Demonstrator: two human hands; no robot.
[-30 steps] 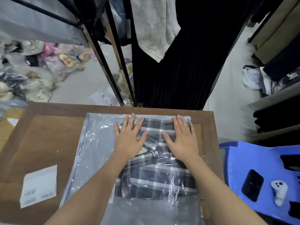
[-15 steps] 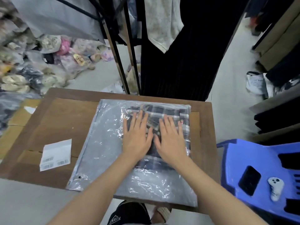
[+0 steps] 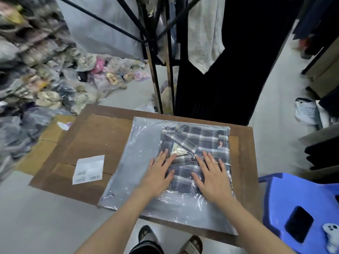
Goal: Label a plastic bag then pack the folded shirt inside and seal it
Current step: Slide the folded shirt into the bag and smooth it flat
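A clear plastic bag (image 3: 139,153) lies flat on the brown wooden table (image 3: 95,136). Inside it, in its right half, sits the folded dark plaid shirt (image 3: 201,138), collar toward the far edge. My left hand (image 3: 159,173) and my right hand (image 3: 212,176) rest palm down with fingers spread on the bag, over the near part of the shirt. Neither hand grips anything. The bag's near end (image 3: 183,213) lies loose at the table's front edge. A white sheet of labels (image 3: 89,168) lies on the table to the left of the bag.
A blue plastic stool (image 3: 300,195) stands at the right with a black phone (image 3: 299,224) and a small white controller (image 3: 331,233) on it. A black clothes rack (image 3: 156,52) with hanging garments rises behind the table. Bagged goods (image 3: 45,79) pile up on the floor at left.
Both hands slid from the shirt's far edge toward me across the bag, coming together at the middle and then apart again. The camera pulled back and up.
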